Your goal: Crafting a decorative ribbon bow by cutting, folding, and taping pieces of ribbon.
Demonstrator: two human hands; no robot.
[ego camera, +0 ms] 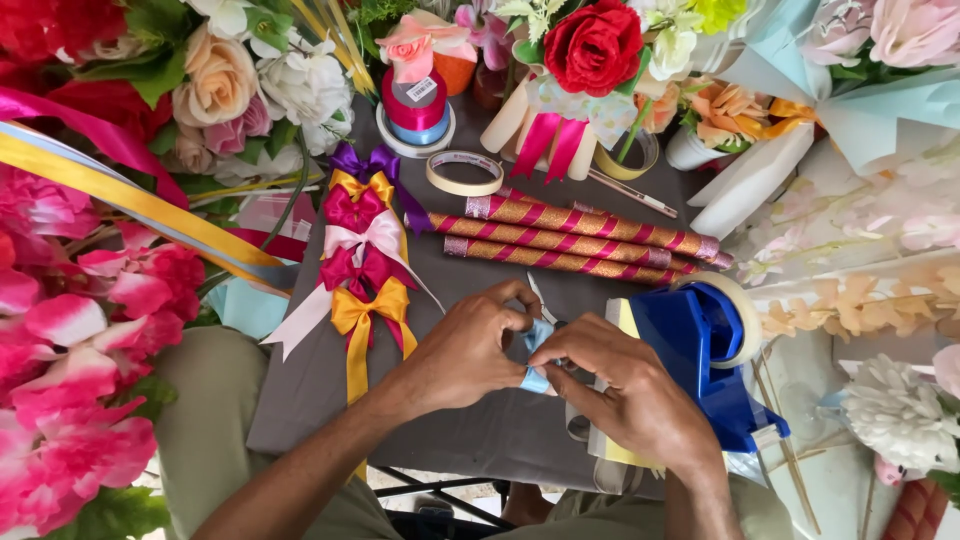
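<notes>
My left hand [467, 347] and my right hand [622, 385] meet over the grey table [300, 380], both pinching a small piece of light blue ribbon [537, 352] folded between the fingertips. A pair of scissors [540, 298] lies just behind my hands, mostly hidden by them. To the left lies a row of finished ribbon bows [362, 270] in purple, yellow, pink and white. A blue tape dispenser [700, 350] stands right beside my right hand.
Three glittery red-and-gold striped rolls [580, 238] lie across the table behind my hands. Ribbon spools [415, 110], a tape ring [464, 172] and a red rose bouquet [592, 50] sit at the back. Artificial flowers [80, 330] crowd the left and right sides.
</notes>
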